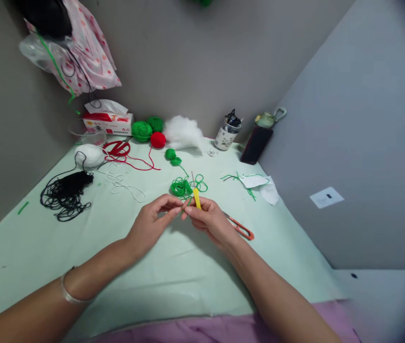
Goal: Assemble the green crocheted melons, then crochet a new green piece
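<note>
My left hand (155, 216) pinches green yarn between thumb and fingertips, close against the other hand. In my right hand (207, 218) is a crochet hook with a yellow handle (197, 197), its thin metal shaft pointing up and away. The right thumb and fingertips also close on the green yarn where the two hands meet; the small piece there is mostly hidden by fingers. Just beyond the hands lies a loose tangle of green yarn (181, 187), with a strand running to two small green balls (172, 156). Orange-handled scissors (243, 229) lie beside my right wrist.
Black yarn (67, 190), a white yarn ball (90, 156) and red scissors (117, 148) lie left. Along the back stand a tissue box (107, 123), green yarn balls (141, 131), a red ball (158, 139), white stuffing (183, 132), a pen cup (227, 134) and a phone (256, 145).
</note>
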`<state>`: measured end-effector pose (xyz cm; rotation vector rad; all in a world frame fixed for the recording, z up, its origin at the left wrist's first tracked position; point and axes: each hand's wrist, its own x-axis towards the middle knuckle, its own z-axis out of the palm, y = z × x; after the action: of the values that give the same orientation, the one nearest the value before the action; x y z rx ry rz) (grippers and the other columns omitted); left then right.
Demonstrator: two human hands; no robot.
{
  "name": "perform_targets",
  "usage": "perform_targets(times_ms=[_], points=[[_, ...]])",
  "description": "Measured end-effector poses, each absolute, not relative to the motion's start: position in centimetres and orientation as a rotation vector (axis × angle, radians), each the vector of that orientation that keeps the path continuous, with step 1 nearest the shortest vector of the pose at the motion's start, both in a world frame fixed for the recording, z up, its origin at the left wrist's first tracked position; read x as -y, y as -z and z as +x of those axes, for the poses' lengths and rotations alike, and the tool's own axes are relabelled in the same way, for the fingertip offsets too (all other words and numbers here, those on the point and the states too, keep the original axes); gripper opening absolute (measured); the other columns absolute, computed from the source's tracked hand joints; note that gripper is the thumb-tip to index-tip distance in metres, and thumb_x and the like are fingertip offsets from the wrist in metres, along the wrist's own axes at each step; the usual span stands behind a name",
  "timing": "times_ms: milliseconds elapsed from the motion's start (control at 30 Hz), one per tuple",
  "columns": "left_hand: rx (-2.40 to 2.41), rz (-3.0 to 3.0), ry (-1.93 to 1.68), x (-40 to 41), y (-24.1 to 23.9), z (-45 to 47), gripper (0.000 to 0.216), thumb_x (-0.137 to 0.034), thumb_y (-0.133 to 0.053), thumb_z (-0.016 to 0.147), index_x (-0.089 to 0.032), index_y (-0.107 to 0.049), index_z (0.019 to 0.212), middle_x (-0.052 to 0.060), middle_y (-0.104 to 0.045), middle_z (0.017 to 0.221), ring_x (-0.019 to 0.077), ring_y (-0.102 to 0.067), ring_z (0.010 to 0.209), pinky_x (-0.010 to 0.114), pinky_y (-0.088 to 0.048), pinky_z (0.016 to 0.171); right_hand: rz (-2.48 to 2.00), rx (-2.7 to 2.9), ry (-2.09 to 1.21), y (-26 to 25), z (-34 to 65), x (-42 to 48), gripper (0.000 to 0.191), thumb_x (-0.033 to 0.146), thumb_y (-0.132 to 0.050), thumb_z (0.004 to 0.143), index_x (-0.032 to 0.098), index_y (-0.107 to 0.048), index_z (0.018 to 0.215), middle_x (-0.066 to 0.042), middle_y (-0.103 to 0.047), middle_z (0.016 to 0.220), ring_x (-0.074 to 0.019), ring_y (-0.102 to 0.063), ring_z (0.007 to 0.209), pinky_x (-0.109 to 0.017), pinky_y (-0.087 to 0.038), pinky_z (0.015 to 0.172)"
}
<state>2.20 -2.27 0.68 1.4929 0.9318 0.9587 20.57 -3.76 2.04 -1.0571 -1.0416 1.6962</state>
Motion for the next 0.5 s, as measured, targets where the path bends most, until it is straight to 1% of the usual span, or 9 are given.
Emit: perform_targets(times_ms=[100, 233, 333, 500], points=[[-0.941, 1.440, -0.926, 2.23, -0.86, 2.16, 0.015, -0.035, -0.066, 0.091, -0.021, -0.069, 0.088, 0.000, -0.071, 0.082, 0.0186, -0.065, 0.081, 0.032, -0.049, 0.081, -1.084, 1.063, -1.616, -2.33, 20.28, 3.85, 0.032, 0.042, -0.085, 0.073, 0.018, -0.065, 0.079, 0.003, -0.064, 0.066, -0.0031, -0.026, 0.045, -0.025, -0.014, 0.046], [-0.943, 1.375, -0.898, 2.22, -1.29, 2.16, 0.015, -0.034, -0.066, 0.090, -0.021, -0.069, 0.083, -0.002, -0.067, 0.076, 0.0171, -0.062, 0.078, 0.031, -0.049, 0.080, -1.159, 1.051, -1.517, -2.17, 20.27, 3.83, 0.034, 0.044, -0.087, 0.070, 0.018, -0.065, 0.077, 0.007, -0.052, 0.059, -0.0039, -0.026, 0.046, -0.025, -0.016, 0.046], [-0.930, 1.319, -0.891, 2.25, -1.43, 2.29, 0.017, -0.035, -0.068, 0.088, -0.020, -0.070, 0.081, -0.002, -0.066, 0.076, 0.0172, -0.062, 0.078, 0.031, -0.050, 0.082, -1.194, 1.064, -1.444, -1.81, 20.37, 3.76, 0.032, 0.043, -0.087, 0.070, 0.018, -0.068, 0.077, 0.007, -0.049, 0.059, -0.0045, -0.028, 0.048, -0.026, -0.017, 0.047], [-0.894, 1.180, -0.873, 2.22, -1.00, 2.58, 0.021, -0.040, -0.074, 0.085, -0.019, -0.074, 0.086, 0.000, -0.069, 0.081, 0.0181, -0.066, 0.078, 0.033, -0.054, 0.082, -1.221, 1.122, -1.402, -1.70, 20.24, 3.83, 0.034, 0.048, -0.085, 0.072, 0.019, -0.067, 0.076, 0.006, -0.049, 0.060, -0.0066, -0.029, 0.050, -0.027, -0.020, 0.049]])
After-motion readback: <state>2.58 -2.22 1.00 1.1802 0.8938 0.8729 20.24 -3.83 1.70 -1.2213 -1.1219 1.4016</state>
